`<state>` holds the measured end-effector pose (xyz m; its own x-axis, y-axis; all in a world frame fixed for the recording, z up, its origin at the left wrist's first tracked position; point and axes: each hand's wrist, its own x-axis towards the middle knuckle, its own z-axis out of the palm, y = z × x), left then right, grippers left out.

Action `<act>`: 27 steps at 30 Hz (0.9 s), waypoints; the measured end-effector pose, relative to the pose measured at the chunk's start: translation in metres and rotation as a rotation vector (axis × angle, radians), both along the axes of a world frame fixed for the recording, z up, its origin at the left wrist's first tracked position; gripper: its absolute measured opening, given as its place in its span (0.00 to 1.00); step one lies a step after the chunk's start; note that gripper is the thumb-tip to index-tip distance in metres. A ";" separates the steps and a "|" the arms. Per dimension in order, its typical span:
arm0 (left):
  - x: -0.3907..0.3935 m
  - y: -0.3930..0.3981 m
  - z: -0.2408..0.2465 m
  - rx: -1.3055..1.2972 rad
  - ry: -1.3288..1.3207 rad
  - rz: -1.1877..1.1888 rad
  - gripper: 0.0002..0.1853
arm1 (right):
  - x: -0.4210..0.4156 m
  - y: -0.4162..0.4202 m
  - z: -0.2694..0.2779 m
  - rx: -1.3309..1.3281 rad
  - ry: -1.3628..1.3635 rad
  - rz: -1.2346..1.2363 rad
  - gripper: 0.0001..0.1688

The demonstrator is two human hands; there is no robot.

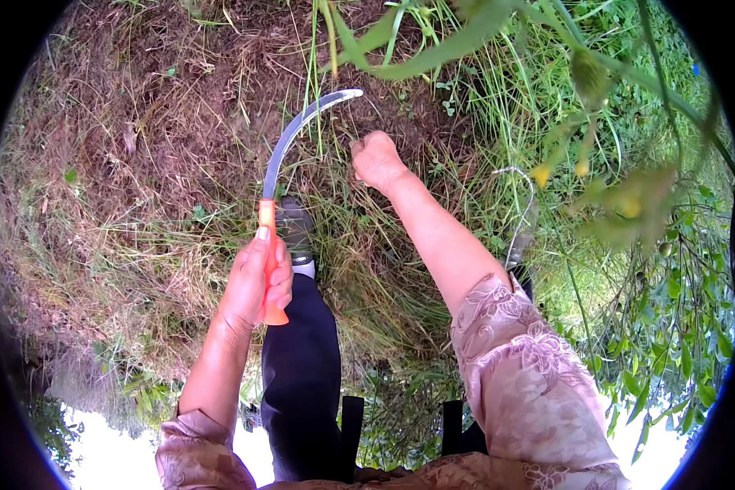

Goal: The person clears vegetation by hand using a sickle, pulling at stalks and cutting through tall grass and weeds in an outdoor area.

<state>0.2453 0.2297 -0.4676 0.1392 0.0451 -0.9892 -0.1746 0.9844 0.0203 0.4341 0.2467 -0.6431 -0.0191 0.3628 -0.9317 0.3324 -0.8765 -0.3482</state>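
My left hand (258, 278) grips the orange handle (267, 214) of a sickle. Its curved metal blade (282, 147) points away from me and bends right, the tip above bare soil. A few upright green grass blades (314, 79) cross the blade near its outer half. To the right of the blade, my right hand (378, 160) is closed in a fist low over the ground. No held thing can be made out in it; its palm side is hidden. Cut or flattened grass (367, 269) lies below that hand.
My dark shoe (295, 226) stands just beside the sickle handle. A thin pale curved strand (530, 196) rises near my other foot. Tall green grass (527, 104) grows at the right. A blurred leafy stem (643, 70) hangs close to the camera. Dry litter (128, 153) covers the left ground.
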 end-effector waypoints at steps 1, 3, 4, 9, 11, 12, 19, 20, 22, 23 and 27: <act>0.001 -0.001 -0.003 -0.007 -0.013 0.001 0.21 | 0.001 -0.002 0.000 -0.041 0.072 -0.067 0.16; 0.002 -0.002 -0.011 -0.022 -0.035 0.008 0.21 | 0.005 0.002 0.011 -0.123 0.216 -0.197 0.16; 0.005 -0.001 -0.015 -0.025 -0.037 -0.001 0.21 | 0.006 0.006 0.015 -0.136 0.312 -0.348 0.15; 0.015 -0.013 -0.029 -0.091 -0.117 0.081 0.21 | -0.002 0.020 0.026 -0.077 0.442 -0.734 0.15; 0.026 -0.016 -0.030 -0.119 -0.150 0.107 0.21 | -0.007 0.020 0.022 -0.029 0.403 -0.739 0.13; 0.030 -0.019 -0.030 -0.115 -0.150 0.116 0.21 | -0.011 0.020 0.024 -0.069 0.386 -0.779 0.10; 0.042 -0.028 -0.032 -0.146 -0.166 0.231 0.20 | -0.011 0.019 0.016 -0.098 0.371 -1.118 0.10; 0.045 -0.028 -0.031 -0.144 -0.155 0.222 0.21 | -0.008 0.018 0.016 -0.079 0.389 -1.149 0.10; 0.049 -0.028 -0.029 -0.134 -0.132 0.198 0.21 | -0.002 0.019 0.013 -0.104 0.378 -1.211 0.09; 0.049 -0.028 -0.029 -0.129 -0.134 0.201 0.21 | 0.001 0.020 0.012 -0.117 0.373 -1.242 0.09; 0.048 -0.032 -0.031 -0.122 -0.114 0.252 0.21 | 0.019 0.020 0.006 -0.089 0.368 -1.331 0.04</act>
